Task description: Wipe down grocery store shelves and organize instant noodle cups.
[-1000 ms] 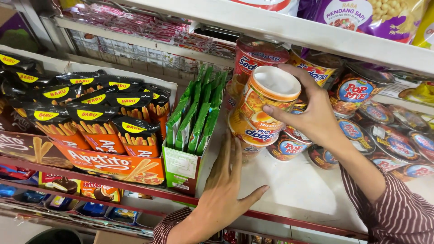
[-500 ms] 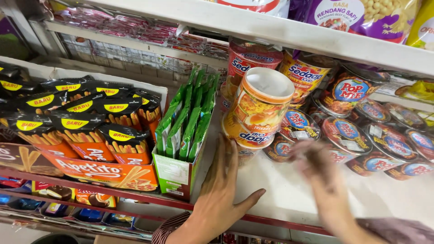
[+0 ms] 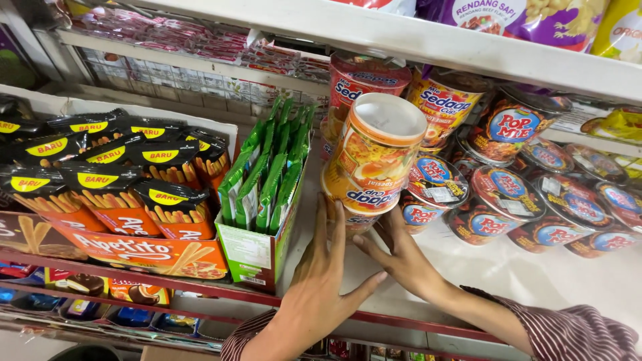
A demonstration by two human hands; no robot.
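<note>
We have both hands at the foot of a stack of orange noodle cups (image 3: 374, 160) on the white shelf (image 3: 508, 274), and the stack sits just right of a green carton of snack packets (image 3: 264, 200), which hems it in on that side. The top cup stands upside down, its pale round base toward us, nested on another orange cup below it; we judge they are stacked this way to save room and keep the column steady. Our left hand (image 3: 321, 281) lies flat on the shelf with its fingers stretched out and fairly close together, the fingertips reaching the lower cup's edge, the thumb spread out to the right; it grips nothing. Our right hand (image 3: 401, 257) comes in from the right in a striped sleeve (image 3: 575, 334), fingers open and pointing at the bottom of the stack, touching or nearly touching the lower cup; we cannot tell whether it presses on it, and it too holds nothing. To the right, dark bowl noodles with red and blue lids (image 3: 495, 200) lie tipped on their sides in rows, leaning on one another. To the left, a tray of black and orange stick-snack packs (image 3: 114, 187) faces outward, and taller red cups (image 3: 364, 77) stand behind the stack.
</note>
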